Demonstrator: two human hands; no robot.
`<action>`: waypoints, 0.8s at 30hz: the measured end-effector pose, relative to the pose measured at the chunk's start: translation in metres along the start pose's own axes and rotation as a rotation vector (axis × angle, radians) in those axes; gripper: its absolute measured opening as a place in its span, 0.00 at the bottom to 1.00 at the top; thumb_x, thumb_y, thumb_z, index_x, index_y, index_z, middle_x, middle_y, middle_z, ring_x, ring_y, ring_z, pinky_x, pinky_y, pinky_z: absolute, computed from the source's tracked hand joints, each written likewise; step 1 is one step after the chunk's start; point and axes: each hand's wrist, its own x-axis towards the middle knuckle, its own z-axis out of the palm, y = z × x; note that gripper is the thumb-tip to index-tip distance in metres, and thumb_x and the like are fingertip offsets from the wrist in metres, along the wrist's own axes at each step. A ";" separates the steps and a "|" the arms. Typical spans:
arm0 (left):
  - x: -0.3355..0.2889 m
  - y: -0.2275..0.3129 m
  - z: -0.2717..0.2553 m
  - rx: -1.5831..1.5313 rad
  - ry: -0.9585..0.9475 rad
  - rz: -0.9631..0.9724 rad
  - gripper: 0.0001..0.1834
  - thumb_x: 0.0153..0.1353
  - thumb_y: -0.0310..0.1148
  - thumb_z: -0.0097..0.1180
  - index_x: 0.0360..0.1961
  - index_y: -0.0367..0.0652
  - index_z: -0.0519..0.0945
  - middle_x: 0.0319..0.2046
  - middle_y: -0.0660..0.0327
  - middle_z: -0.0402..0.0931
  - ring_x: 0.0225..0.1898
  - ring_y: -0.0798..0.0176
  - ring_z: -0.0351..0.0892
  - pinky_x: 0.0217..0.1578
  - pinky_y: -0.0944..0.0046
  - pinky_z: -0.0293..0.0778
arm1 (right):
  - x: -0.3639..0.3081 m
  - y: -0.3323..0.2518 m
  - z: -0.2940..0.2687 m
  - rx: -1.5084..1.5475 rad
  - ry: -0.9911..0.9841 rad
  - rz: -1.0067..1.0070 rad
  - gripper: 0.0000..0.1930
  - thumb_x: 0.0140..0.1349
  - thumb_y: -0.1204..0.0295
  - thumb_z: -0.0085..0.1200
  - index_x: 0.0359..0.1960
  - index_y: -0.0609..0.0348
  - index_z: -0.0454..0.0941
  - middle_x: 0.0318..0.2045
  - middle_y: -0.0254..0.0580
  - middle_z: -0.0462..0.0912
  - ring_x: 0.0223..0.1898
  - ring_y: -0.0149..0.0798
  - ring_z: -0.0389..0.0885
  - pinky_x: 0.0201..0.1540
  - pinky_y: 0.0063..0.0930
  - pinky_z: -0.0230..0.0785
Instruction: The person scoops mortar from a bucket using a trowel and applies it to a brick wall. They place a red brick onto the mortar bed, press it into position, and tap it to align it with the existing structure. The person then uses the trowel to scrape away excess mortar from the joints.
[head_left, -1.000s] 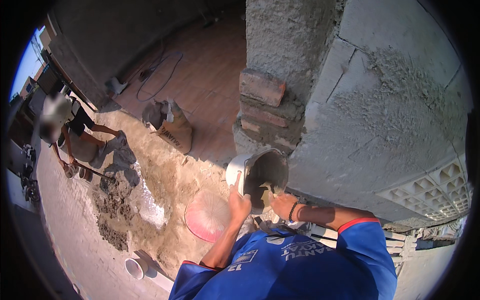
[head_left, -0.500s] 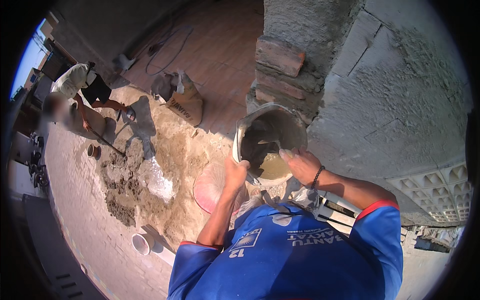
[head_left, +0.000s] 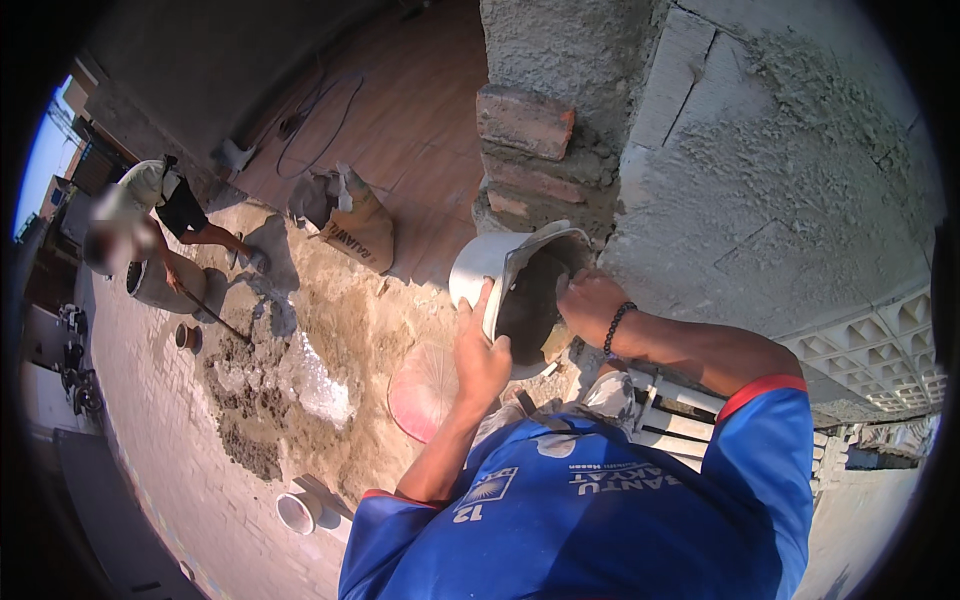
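Close in front of me a whitish, mortar-stained bucket is tilted, its mouth turned to the right. Grey residue coats its inside. My left hand grips the near left side of the bucket, fingers along its outer wall and rim. At the mouth, my right hand is closed with its fingertips reaching inside. It seems to hold a trowel, whose shank shows in the earlier frame; the bucket and fingers now hide most of it.
Left of the bucket lie a round reddish lid-like thing, a mortar pile and a small white pail. An open cement bag stands beyond. A co-worker bends over with a long-handled tool. Stacked bricks adjoin the rough wall.
The bucket has tipped over to the right, so its outer wall shows more. My left hand has shifted along its side, and my right hand has moved further into the mouth.
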 end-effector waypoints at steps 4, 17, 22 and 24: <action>-0.004 0.015 -0.003 0.006 -0.029 0.004 0.45 0.48 0.17 0.52 0.72 0.51 0.65 0.66 0.25 0.57 0.69 0.25 0.55 0.66 0.49 0.62 | -0.002 0.037 -0.002 0.191 -0.212 -0.020 0.11 0.59 0.71 0.54 0.40 0.63 0.82 0.36 0.55 0.86 0.44 0.53 0.85 0.45 0.49 0.77; 0.003 0.035 0.000 0.090 -0.103 0.076 0.45 0.49 0.18 0.54 0.71 0.60 0.67 0.67 0.19 0.50 0.65 0.23 0.61 0.60 0.49 0.69 | -0.039 0.050 0.082 0.707 -0.118 0.080 0.24 0.57 0.63 0.59 0.56 0.57 0.79 0.42 0.62 0.84 0.47 0.60 0.83 0.51 0.49 0.75; 0.004 0.027 -0.001 0.092 -0.106 0.051 0.44 0.49 0.18 0.53 0.71 0.55 0.67 0.66 0.19 0.51 0.67 0.25 0.59 0.63 0.49 0.66 | -0.036 0.024 0.117 1.057 -0.035 0.079 0.26 0.54 0.63 0.61 0.56 0.58 0.80 0.45 0.59 0.85 0.49 0.56 0.84 0.54 0.41 0.75; 0.006 0.014 0.003 0.037 -0.098 0.011 0.43 0.48 0.18 0.53 0.71 0.49 0.66 0.66 0.21 0.53 0.68 0.28 0.60 0.64 0.49 0.66 | -0.032 0.014 0.112 1.081 -0.006 0.102 0.27 0.53 0.63 0.62 0.56 0.59 0.79 0.45 0.57 0.85 0.49 0.53 0.85 0.54 0.39 0.75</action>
